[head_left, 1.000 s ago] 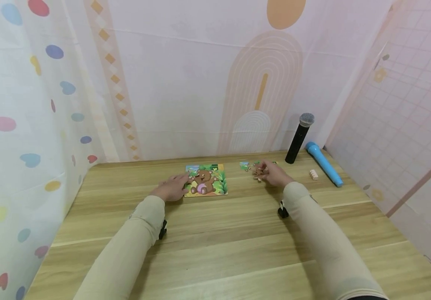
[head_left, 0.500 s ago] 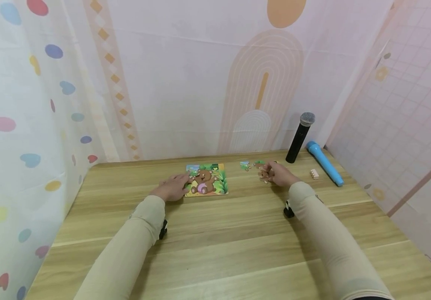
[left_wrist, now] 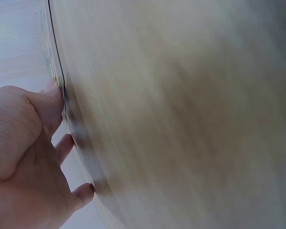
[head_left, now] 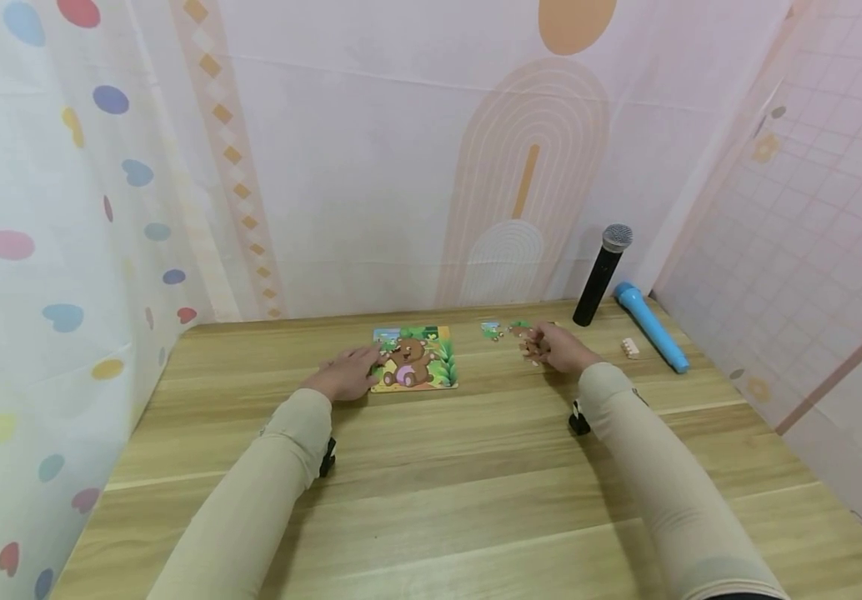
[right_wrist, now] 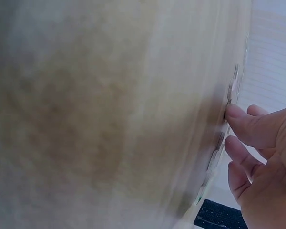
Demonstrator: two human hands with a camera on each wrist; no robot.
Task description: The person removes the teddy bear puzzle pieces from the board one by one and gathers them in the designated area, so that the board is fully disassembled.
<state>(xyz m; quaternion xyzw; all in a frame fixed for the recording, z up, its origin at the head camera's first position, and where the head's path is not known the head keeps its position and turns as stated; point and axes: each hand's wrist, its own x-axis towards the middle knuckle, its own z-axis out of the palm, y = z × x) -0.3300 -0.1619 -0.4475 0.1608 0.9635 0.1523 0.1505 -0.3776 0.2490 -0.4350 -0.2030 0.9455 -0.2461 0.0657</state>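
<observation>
Right grip (head_left: pixel 562 347) against thin jigsaw pieces (head_left: pixel 532 351)

Head view: left hand (head_left: pixel 344 373) covers part of puzzle's (head_left: pixel 419 364) 9 o'clock edge; right hand (head_left: pixel 564 347) part-hides pieces (head_left: pixel 490 331), pinch unclear. Sleeves (head_left: pixel 251 492) cut off at 6 o'clock. Wrist views: table (left_wrist: pixel 181 119) blurred; hands cropped, 9 and 3 o'clock

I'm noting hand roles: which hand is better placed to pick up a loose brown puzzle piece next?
Probably the right hand: it is at the small, flat brown puzzle pieces. The left hand rests at the left edge of the rectangular, multicoloured bear picture, away from those pieces.
</observation>
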